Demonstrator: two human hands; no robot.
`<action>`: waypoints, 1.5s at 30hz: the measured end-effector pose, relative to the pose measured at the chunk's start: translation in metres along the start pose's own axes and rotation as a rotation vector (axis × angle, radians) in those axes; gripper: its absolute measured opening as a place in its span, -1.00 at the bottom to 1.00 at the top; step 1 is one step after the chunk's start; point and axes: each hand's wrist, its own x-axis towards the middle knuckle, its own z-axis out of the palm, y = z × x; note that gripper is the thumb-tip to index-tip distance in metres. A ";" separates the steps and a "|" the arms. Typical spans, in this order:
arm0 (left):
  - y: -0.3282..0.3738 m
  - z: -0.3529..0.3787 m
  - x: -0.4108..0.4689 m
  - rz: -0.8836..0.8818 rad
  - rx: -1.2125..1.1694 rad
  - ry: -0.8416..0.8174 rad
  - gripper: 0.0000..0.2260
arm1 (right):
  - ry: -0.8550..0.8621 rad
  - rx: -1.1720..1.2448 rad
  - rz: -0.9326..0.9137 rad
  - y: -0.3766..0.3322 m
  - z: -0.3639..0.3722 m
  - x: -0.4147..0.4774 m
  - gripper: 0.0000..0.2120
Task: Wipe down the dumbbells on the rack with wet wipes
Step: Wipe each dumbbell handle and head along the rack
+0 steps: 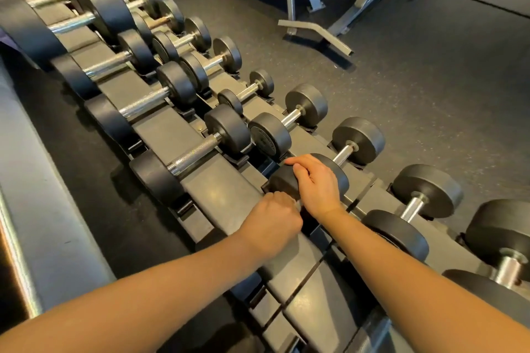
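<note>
While the right hand [315, 183] is lying with relaxed fingers across the near head of a dumbbell [344, 153] on the lower rack [218, 195], the left hand [272, 218] is sitting curled in a fist beside it, contents hidden; best be steadying the weight and wiping right round

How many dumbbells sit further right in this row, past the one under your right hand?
2: the neighbouring dumbbell and the edge dumbbell, cut off by the frame's right edge. More may lie beyond view.
</note>
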 end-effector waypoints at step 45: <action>-0.285 0.010 -0.015 -0.854 -1.059 0.060 -0.86 | 0.089 0.064 0.101 -0.099 0.080 0.096 -0.73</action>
